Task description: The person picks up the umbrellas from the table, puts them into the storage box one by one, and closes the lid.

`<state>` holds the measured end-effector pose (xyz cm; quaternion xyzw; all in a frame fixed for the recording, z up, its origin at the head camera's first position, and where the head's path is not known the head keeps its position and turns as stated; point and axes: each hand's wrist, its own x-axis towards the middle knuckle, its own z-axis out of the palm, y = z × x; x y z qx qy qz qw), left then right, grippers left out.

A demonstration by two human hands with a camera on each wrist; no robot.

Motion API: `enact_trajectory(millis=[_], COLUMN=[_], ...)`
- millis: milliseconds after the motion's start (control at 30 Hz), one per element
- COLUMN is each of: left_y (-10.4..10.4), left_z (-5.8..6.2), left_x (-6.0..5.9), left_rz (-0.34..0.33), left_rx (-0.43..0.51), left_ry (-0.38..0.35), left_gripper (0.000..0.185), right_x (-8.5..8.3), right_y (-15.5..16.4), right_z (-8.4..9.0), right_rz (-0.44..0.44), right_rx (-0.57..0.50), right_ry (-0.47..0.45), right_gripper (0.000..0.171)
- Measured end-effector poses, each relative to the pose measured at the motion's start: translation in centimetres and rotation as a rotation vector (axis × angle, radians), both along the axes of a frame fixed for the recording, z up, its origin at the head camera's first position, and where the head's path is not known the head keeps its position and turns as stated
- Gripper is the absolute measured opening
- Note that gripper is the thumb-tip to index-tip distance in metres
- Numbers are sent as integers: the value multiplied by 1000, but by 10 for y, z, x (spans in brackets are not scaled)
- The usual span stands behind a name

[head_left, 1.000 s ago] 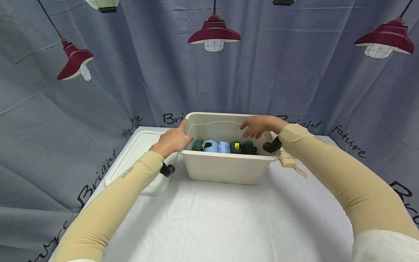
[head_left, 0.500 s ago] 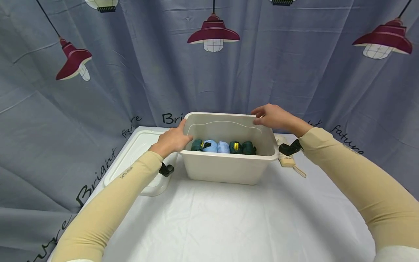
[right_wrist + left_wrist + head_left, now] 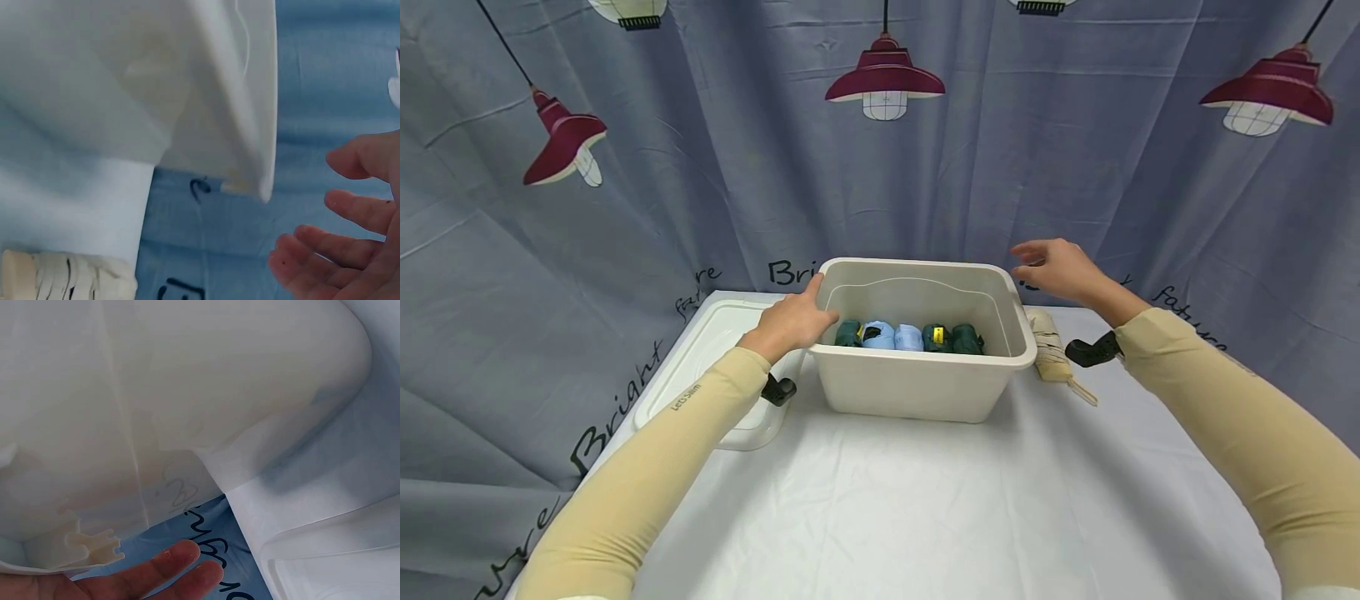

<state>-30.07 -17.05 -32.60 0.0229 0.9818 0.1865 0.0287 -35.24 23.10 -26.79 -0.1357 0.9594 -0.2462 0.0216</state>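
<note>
A white plastic storage bin (image 3: 917,385) stands without its lid on the table. My left hand (image 3: 792,323) holds its left rim, thumb over the inner side; in the left wrist view two fingers (image 3: 178,559) stretch out below the rim. Inside the bin, dark green rolled bundles (image 3: 967,340) and light blue ones (image 3: 878,335) sit in a row. My right hand (image 3: 1063,268) is in the air beyond the bin's right end, holding nothing, its fingers loosely bent and apart from the rim in the right wrist view.
A white lid (image 3: 711,350) lies on the table (image 3: 880,508), left of the bin and partly behind my left arm. Against the bin's right side lies a cream cord-wrapped bundle (image 3: 1048,346) with a loop. A grey-blue curtain (image 3: 760,167) hangs behind the table.
My right hand has come up out of the bin and moved right, past its rim, with nothing in it. My left hand has stayed at the left rim.
</note>
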Motion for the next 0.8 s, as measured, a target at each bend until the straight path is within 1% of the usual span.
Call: enact_trajectory(millis=[133, 267, 667, 800], left_y=[0, -1, 0, 0], left_z=[0, 1, 0, -1], left_x=[1, 1, 1, 1], left_rz=[-1, -3, -6, -9], left_rx=[-2, -3, 5, 3], left_ry=[0, 0, 10, 15], left_gripper=[83, 83, 83, 83], right_x=[-2, -7, -21, -24], right_y=[13, 25, 52, 57], right_z=[-7, -17, -56, -66], right_rz=[-27, -56, -137, -157], right_rx=[-25, -35, -61, -61], right_ry=[-30, -34, -65, -72], right_gripper=[60, 62, 72, 75])
